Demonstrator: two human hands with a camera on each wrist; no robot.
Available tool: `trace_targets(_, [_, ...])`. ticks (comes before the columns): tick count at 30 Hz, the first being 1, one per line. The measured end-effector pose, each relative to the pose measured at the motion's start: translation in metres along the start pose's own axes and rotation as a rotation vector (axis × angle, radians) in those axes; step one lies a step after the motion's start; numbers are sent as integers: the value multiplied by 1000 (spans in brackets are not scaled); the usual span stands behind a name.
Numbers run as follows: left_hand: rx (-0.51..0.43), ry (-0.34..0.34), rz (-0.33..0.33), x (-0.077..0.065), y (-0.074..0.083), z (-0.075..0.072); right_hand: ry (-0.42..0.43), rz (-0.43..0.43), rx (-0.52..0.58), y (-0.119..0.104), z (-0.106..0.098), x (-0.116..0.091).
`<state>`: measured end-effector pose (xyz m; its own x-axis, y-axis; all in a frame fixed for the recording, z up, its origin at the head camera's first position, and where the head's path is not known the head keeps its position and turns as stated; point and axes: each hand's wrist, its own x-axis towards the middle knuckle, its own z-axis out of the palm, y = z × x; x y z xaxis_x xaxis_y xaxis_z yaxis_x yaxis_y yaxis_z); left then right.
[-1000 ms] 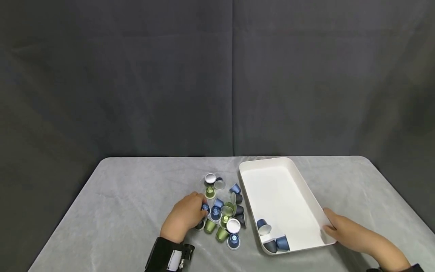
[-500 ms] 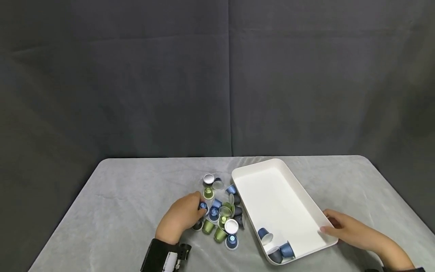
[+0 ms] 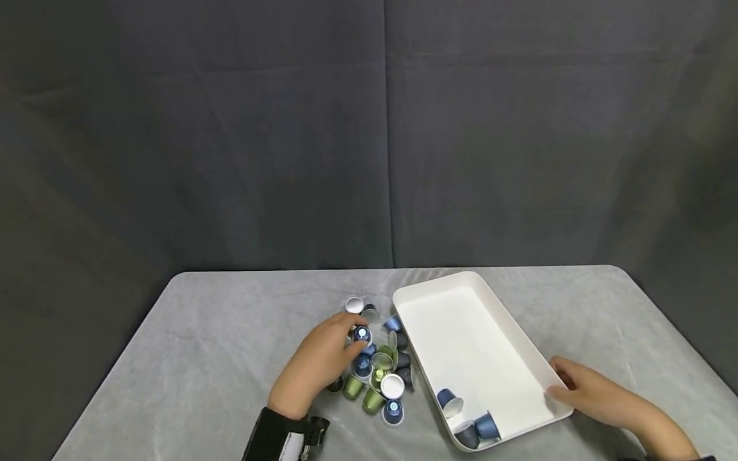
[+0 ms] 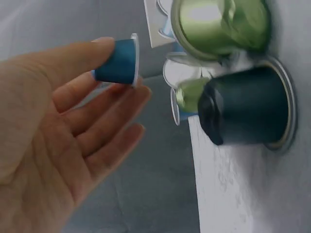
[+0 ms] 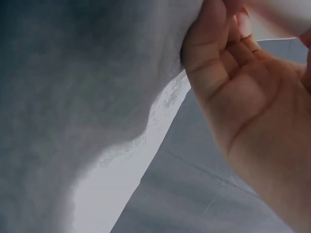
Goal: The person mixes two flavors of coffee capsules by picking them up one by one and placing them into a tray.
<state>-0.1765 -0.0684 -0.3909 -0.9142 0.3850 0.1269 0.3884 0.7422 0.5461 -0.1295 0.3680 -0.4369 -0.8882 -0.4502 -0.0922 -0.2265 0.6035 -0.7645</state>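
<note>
My left hand pinches a blue coffee capsule between thumb and fingers above the left side of a capsule pile. In the left wrist view that blue capsule is off the table, its rim facing away from the palm. Near it stand a dark capsule and a green capsule. My right hand grips the near right edge of a white tray, thumb inside the rim. Three capsules lie in the tray's near left corner: two blue and one dark grey.
The pile holds several green, blue and dark capsules, some tipped over, beside the tray's left wall. A grey cloth covers the table. Behind it hangs a dark curtain.
The tray has turned slightly, its far end shifting left against the pile and its near end toward me. My left hand has lifted the blue capsule up and rightward from the pile's left edge.
</note>
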Motion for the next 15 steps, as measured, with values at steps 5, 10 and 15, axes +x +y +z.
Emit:
trace_targets(5, [-54, -2, 62, 4, 9, 3, 9, -51, -5, 3, 2, 3])
trace_targets(10, [-105, -19, 104, 14, 21, 15, 4, -10, -4, 3, 1, 3])
trace_targets(15, [-65, -75, 122, 25, 33, 28, -4, 57, -13, 2, -3, -2])
